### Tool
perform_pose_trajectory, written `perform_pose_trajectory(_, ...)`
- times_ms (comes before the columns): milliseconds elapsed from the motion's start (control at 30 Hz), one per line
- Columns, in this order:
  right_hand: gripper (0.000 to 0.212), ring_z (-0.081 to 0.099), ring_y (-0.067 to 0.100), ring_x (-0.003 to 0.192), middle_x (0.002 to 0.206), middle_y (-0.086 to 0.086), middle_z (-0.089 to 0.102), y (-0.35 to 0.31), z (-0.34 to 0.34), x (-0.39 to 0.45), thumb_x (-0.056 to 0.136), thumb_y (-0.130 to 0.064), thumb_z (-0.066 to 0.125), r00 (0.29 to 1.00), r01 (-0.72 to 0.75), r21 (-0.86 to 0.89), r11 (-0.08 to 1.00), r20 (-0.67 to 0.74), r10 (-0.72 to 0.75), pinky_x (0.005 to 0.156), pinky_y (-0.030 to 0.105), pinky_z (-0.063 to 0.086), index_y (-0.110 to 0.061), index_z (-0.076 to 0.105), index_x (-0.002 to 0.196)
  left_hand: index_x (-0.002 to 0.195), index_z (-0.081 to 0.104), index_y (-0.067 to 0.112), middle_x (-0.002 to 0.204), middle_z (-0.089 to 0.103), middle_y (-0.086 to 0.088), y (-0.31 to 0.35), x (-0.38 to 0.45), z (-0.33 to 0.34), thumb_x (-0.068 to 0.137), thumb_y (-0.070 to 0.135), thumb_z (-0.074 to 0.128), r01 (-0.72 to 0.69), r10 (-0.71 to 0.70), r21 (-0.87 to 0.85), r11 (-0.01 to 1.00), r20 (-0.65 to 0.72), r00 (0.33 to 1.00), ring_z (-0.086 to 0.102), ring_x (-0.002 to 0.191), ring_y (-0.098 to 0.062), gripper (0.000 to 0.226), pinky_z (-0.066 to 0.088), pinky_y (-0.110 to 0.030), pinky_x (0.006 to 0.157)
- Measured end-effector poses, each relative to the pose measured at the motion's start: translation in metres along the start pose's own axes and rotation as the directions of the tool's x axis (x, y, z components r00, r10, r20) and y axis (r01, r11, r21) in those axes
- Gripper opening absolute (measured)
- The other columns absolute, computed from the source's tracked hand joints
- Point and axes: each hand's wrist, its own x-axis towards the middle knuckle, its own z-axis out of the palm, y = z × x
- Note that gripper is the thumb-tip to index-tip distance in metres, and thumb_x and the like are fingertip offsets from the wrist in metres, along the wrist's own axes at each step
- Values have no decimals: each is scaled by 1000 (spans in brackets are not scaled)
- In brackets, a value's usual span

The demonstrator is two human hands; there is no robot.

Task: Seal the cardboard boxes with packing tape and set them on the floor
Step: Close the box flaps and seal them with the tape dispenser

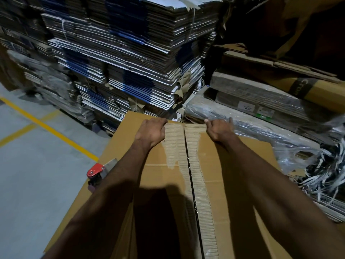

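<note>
A large brown cardboard box (pixel 220 174) is seen in the foreground, its top flaps meeting at a torn seam (corrugation exposed). The far edge is gripped by the left hand (pixel 151 132) and right hand (pixel 218 129), fingers curled over it. A red tape dispenser (pixel 98 172) lies at the box's left edge, grey floor (pixel 37 165) beyond.

Dim, shadowy wide-angle view, curved edges

Quantity in view: one cardboard box (pixel 233 184) with two top flaps, one tape dispenser (pixel 99 171), and two hands, left hand (pixel 152 133) and right hand (pixel 220 129). The floor (pixel 37 174) carries two crossing yellow lines (pixel 48 128).
</note>
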Motion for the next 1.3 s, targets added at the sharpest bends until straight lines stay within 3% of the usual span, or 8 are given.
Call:
perform_pose_trajectory(200, 57, 52, 29, 136, 146, 9, 60, -117, 4, -18, 109, -56, 22, 944, 319, 174, 932, 26, -328, 118, 59, 26, -28, 54, 147, 134, 58, 22, 131, 66, -6, -8, 1, 3, 96, 37, 23, 16, -16, -3, 1000, 10, 1000, 58, 118, -27, 54, 41, -47, 101)
perform_pose_trajectory(300, 53, 55, 29, 132, 144, 6, 62, -131, 8, -22, 109, -56, 27, 921, 383, 200, 902, -15, -389, 111, 53, 34, -31, 54, 147, 129, 61, 19, 126, 67, -9, -13, -2, 1, 97, 40, 23, 48, -47, -54, 997, 20, 999, 58, 116, -29, 54, 42, -47, 101)
perform_pose_trajectory(500, 94, 59, 32, 123, 137, 16, 64, -32, -1, 1, 94, -85, 6, 989, 109, 162, 981, 85, -124, 106, 50, 43, -24, 66, 133, 102, 64, 17, 94, 63, -7, -13, -3, 0, 93, 53, 30, 209, -211, -125, 970, -1, 977, 57, 93, -29, 50, 43, -42, 81)
perform_pose_trajectory(633, 82, 59, 26, 86, 82, 3, 63, 5, 7, 5, 82, -99, 14, 999, -20, 326, 945, 33, 10, 88, 43, 50, -29, 57, 77, 94, 65, 17, 91, 65, -7, -11, 0, 0, 83, 65, 37, 322, -333, -241, 916, -4, 943, 59, 86, -29, 57, 46, -36, 69)
perform_pose_trajectory(800, 104, 58, 34, 123, 140, 13, 63, 9, 10, -3, 79, -100, 23, 999, -28, 490, 871, 39, 11, 104, 55, 48, -23, 68, 132, 91, 72, 14, 95, 71, -5, -21, 3, 0, 72, 64, 57, 460, -482, -507, 729, 95, 871, 65, 92, -28, 56, 55, -37, 79)
perform_pose_trajectory(900, 81, 45, 38, 139, 156, 17, 45, 8, 9, -15, 96, -81, 26, 1000, 5, 439, 898, 7, -9, 114, 57, 38, -26, 52, 149, 114, 71, 13, 113, 66, -11, -18, 0, -3, 83, 63, 54, 440, -436, -470, 765, 124, 891, 62, 105, -31, 61, 49, -36, 83)
perform_pose_trajectory(1067, 73, 18, 45, 155, 172, 19, 13, 12, 15, -44, 100, -76, 20, 999, -41, 373, 927, 24, 35, 123, 58, 24, -43, 14, 164, 163, 29, 27, 147, 37, -28, 2, -35, 1, 106, 60, 37, 405, -399, -344, 847, 91, 912, 43, 134, -46, 66, 40, -47, 108)
perform_pose_trajectory(1300, 74, 47, 49, 138, 173, 16, 2, 21, 21, -105, 97, -80, 16, 1000, 7, 284, 959, 18, -13, 109, 57, 45, -49, 1, 163, 164, 14, 39, 163, 22, -26, 37, -125, -4, 102, 71, 25, 384, -372, -212, 899, 97, 923, 36, 143, -48, 70, 40, -55, 111)
